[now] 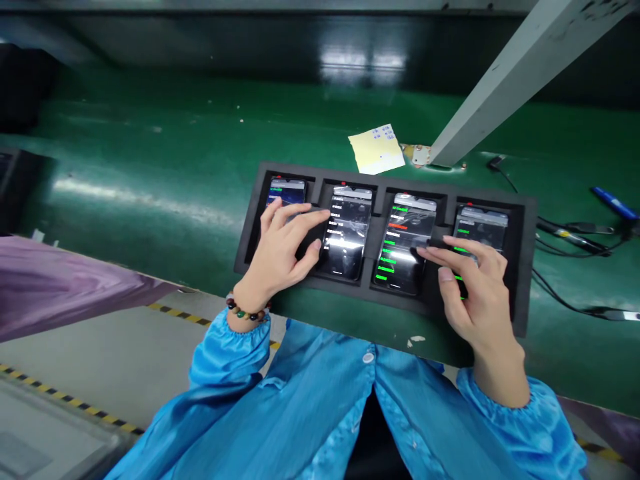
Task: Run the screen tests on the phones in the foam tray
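Note:
Several smartphones lie face up in the slots of a black foam tray (pixel 300 277), their screens lit with lists of text. My left hand (pixel 280 250) is spread over the leftmost smartphone (pixel 289 191), and its index fingertip reaches the left edge of the second smartphone (pixel 347 233). Over the rightmost smartphone (pixel 483 223) is my right hand (pixel 480 287), fingers apart, with a fingertip at the right side of the third smartphone (pixel 403 247). That screen shows green lines and one red line. Whether the fingertips press the glass, I cannot tell. Neither hand grips anything.
A yellow sticky note (pixel 377 150) lies behind the tray on the green table (pixel 165 153). A grey metal post (pixel 500 80) rises behind it. Black cables (pixel 560 233) and a blue marker (pixel 614 203) lie at the right. A dark box (pixel 20 193) stands far left.

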The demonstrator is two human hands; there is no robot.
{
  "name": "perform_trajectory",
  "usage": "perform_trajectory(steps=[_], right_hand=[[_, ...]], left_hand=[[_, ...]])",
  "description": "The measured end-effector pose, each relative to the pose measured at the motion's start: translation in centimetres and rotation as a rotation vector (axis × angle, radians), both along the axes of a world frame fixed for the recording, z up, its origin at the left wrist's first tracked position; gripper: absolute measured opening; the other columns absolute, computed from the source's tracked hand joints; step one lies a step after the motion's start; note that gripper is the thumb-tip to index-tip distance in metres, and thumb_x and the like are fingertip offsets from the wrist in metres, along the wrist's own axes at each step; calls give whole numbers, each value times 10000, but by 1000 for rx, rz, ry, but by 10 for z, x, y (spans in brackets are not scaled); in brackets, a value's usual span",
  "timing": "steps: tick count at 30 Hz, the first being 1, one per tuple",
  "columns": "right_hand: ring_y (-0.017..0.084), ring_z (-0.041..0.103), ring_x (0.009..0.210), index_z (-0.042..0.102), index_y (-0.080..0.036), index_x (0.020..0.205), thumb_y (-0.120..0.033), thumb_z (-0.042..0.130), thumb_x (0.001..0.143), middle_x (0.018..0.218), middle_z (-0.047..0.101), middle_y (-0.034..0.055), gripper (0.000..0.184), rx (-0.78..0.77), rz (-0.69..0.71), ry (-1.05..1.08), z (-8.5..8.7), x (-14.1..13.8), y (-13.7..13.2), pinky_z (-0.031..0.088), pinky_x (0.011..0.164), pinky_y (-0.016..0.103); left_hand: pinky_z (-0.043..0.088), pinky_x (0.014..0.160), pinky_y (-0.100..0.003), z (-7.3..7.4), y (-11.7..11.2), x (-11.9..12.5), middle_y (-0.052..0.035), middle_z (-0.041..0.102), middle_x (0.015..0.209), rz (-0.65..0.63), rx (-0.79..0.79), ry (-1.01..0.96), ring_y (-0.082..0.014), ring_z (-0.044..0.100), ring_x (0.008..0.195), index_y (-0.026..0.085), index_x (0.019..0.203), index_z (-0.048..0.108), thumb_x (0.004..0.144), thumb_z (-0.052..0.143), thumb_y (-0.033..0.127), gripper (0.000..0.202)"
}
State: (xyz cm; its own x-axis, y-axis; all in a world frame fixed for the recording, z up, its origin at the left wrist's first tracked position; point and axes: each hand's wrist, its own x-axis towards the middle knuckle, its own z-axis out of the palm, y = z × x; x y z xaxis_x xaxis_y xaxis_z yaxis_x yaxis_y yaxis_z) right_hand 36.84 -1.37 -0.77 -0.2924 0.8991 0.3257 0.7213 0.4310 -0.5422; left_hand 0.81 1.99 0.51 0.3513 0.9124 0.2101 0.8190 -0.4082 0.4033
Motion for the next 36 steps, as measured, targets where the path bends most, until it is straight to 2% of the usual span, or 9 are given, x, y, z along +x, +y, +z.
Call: perform_trajectory(steps=[4,10,15,17,22,24,30,33,36], right_hand=[[342,688,1404,714,-311,1396,-177,588,1083,1316,821,61,363,-1,-11,1,0,0,0,473,1169,579],[344,684,1407,721,-305,1395,-176,589,1080,1317,819,63,366,3,-9,12,0,0,0,476,1173,580],[342,688,1401,718,-306,1399,-171,590,1082,1305,822,56,368,2,1,10,1,0,1,479,1179,580],[341,689,1400,718,-304,1397,-169,592,1083,1294,827,53,365,2,0,14,1,0,1,477,1186,582],[343,690,1396,718,-299,1397,-154,590,1082,1295,828,55,369,1,-3,20,1,0,0,475,1184,586],[341,689,1397,715,-293,1399,-151,589,1083,1295,828,58,368,-1,-2,23,1,0,0,471,1188,584],[343,688,1398,714,-296,1400,-155,591,1085,1304,826,59,366,2,-1,23,1,0,1,478,1177,581],[342,690,1396,712,-296,1402,-153,589,1084,1299,831,56,369,3,3,23,1,0,1,478,1176,580],[340,690,1396,716,-284,1394,-153,587,1086,1300,830,62,359,1,2,20,1,0,1,474,1176,574]], left_hand=[[241,1407,-586,-5,-1,2,-49,801,1356,-78,-20,-4,-296,653,1428,307,1438,709,1053,562,332,413],[276,1387,-616,-4,-2,0,-59,810,1315,-117,-16,-13,-312,678,1398,303,1394,741,1001,607,305,415],[307,1370,-624,-4,-9,-4,-22,849,1140,-186,-62,-64,-312,741,1274,342,1230,822,915,638,305,366],[323,1357,-630,-6,-11,-5,-28,849,1114,-151,-51,-71,-314,752,1241,339,1190,834,911,625,317,350],[395,1307,-611,-11,-10,-3,-50,824,1165,154,83,-110,-282,761,1188,308,1193,828,954,588,210,353],[412,1293,-602,-12,-10,-2,-49,818,1152,176,113,-114,-275,764,1171,302,1177,828,959,599,198,333],[442,1252,-579,-13,-10,-2,-45,826,1115,52,146,-71,-264,782,1127,287,1118,834,946,627,161,297],[425,1264,-586,-10,-10,-2,-30,846,1126,-8,73,-39,-273,782,1151,301,1142,830,928,619,163,331],[391,1294,-583,-7,-10,-2,-7,858,1192,-140,-14,-27,-281,757,1250,314,1228,807,921,584,156,411]])
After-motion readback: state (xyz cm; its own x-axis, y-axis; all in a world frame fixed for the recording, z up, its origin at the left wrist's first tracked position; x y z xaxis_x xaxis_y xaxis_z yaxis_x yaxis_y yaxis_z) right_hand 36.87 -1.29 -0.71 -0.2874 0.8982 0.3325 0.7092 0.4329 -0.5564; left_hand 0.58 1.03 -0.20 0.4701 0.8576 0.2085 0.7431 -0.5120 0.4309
